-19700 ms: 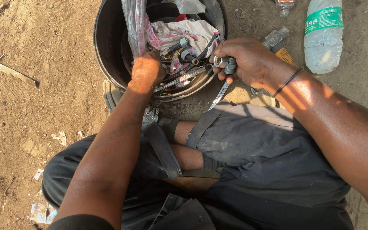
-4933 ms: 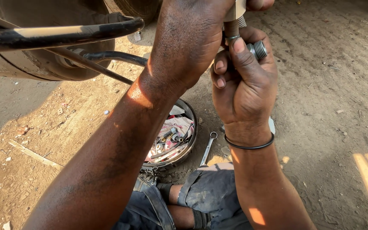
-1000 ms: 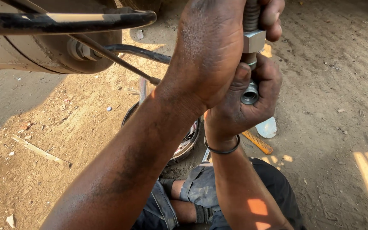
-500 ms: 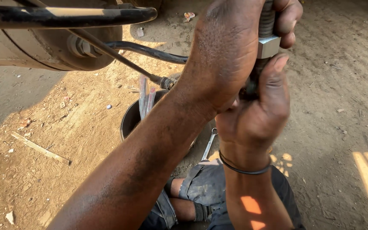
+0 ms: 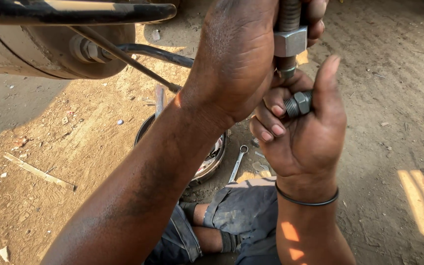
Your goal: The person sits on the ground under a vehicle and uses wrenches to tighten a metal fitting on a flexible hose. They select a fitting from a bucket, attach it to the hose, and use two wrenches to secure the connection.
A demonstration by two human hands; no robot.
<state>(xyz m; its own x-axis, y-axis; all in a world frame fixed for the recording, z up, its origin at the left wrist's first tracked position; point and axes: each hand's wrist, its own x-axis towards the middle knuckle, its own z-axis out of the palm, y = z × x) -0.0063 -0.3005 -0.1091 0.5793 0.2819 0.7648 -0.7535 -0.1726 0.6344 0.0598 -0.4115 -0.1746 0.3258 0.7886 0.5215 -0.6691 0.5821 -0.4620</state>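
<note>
Left hand (image 5: 236, 59) wrapped around a threaded rod (image 5: 288, 14) above its square nut (image 5: 290, 41), right hand (image 5: 305, 132) just below, fingers curled on a small hex fitting (image 5: 299, 104), black tool tub (image 5: 207, 157) and spanner (image 5: 237, 164) on dirt ground (image 5: 74, 147) far beneath.

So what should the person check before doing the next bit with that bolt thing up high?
1. Left hand has a firm hold around the hose end with the square nut: ok.
2. Small threaded fitting is safely pinched in the right hand fingers: ok.
3. Fitting lined up with the stub under the square nut: not ok, it lies sideways just below it.
4. Threads clean of dirt: cannot tell, too small to see.
5. Wrench close by on the ground beside the round tub: ok.
6. Black hose clear of the hands: ok, it runs off to the side.
</note>
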